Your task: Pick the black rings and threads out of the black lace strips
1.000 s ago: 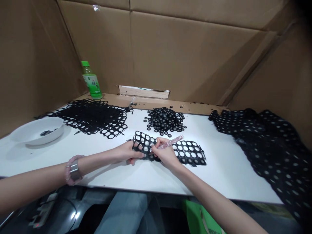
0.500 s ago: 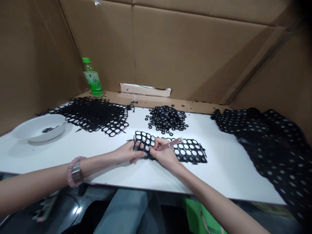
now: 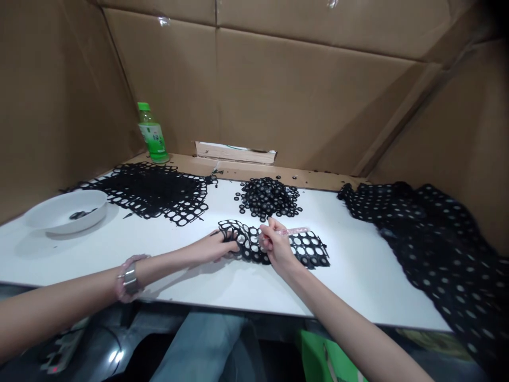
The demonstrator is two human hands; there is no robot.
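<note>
- While our left hand [image 3: 220, 247] pinches its bent end, the black holey sheet [image 3: 251, 251] lies on the bench [image 3: 358, 286], long side running left to right.
- It looks light and floppy, so we'd best hold its edge.
- Our right hand [image 3: 276, 246] curls round a pink stick [image 3: 295, 231], its free end pointing right.

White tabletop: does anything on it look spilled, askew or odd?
A few loose rings lie beyond the pile, on the cardboard behind, as if strayed. The dotted black sheet is rumpled, extending past the tabletop. The mesh strip buckles by the left hand.
</note>
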